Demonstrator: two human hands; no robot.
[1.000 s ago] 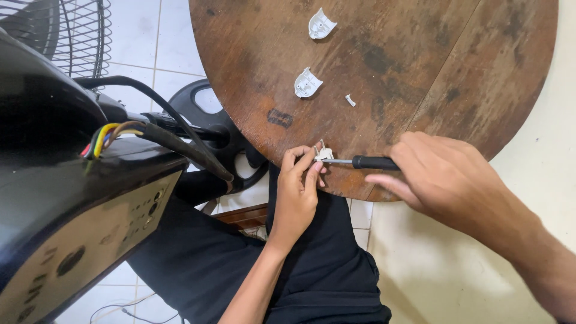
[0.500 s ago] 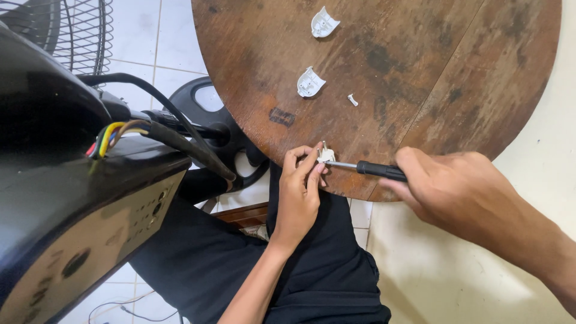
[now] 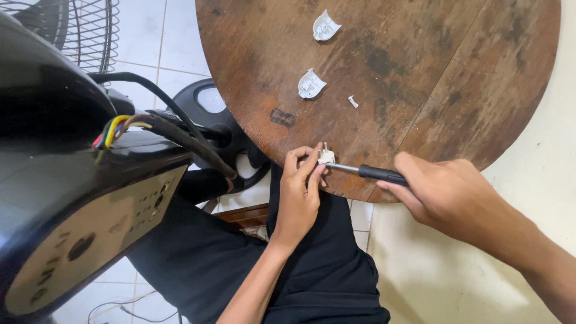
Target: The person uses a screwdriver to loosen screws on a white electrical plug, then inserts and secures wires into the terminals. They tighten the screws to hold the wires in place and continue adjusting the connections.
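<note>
The black fan housing (image 3: 66, 198), largest in my view, fills the left edge, with a beige control panel on its face and a bundle of coloured wires (image 3: 117, 127) leaving its top beside a black cable (image 3: 180, 126). The round wooden table (image 3: 420, 78), dark and stained, spans the upper right. Below it lie my black trousers (image 3: 288, 270) over white floor tiles, and a wire fan guard (image 3: 84, 30) shows at top left.

My right hand (image 3: 450, 195) is wrapped tight around the black-handled screwdriver (image 3: 375, 174); it sits farther right and has drawn back along the handle compared with a second ago. My left hand (image 3: 300, 192), at the near table edge, pinches the white plug part (image 3: 326, 157) between thumb and fingertips, much as before. The screwdriver's metal shaft meets that part, which rests at the table rim.

Two white plastic plug shells (image 3: 311, 84) and (image 3: 326, 26) lie apart on the tabletop, and a small white screw (image 3: 353, 102) lies near the lower shell; all three hold their earlier places.
</note>
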